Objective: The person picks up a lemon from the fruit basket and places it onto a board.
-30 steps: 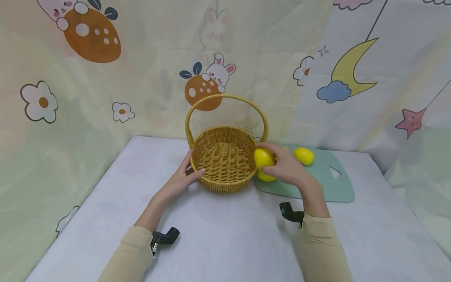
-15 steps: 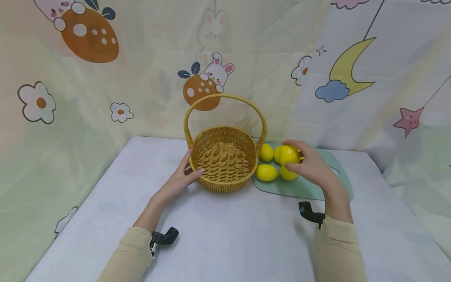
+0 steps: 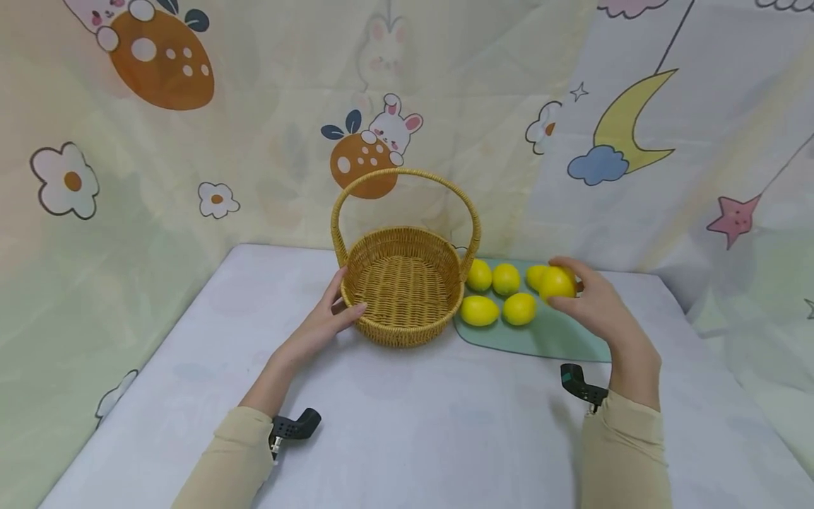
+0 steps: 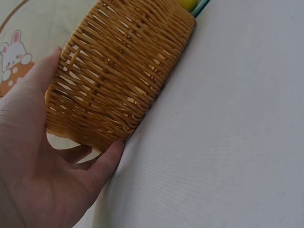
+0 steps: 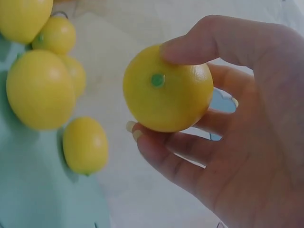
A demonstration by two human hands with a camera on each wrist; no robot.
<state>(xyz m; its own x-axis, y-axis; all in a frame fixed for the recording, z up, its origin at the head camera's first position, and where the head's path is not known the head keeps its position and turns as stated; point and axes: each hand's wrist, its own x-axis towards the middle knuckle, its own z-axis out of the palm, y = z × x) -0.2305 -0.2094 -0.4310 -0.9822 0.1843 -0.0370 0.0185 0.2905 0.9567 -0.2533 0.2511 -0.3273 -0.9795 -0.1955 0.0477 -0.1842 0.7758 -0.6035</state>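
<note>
A woven wicker basket [image 3: 403, 290] with a tall arched handle stands upright on the white-covered table. My left hand [image 3: 321, 322] holds its left side, the thumb over the front rim and the fingers along the outer wall. The left wrist view shows fingertips low on the weave [image 4: 118, 71]. My right hand [image 3: 594, 300] grips a yellow lemon [image 3: 557, 284] between thumb and fingers, above the green cutting board [image 3: 566, 339]. In the right wrist view, the held lemon [image 5: 166, 90] shows a green stem spot. Several lemons, one of them [image 3: 518, 309] near the front, lie on the board.
The board lies just right of the basket, and one lemon [image 3: 479, 274] is close to the basket wall. A patterned cloth [image 3: 273, 106] hangs behind the table [image 3: 420, 424]. Black cameras [image 3: 295, 425] are strapped to both wrists.
My right hand has moved right, away from the basket's edge, carrying the lemon over the board. More lemons on the board have come into view. The left hand and basket have stayed put.
</note>
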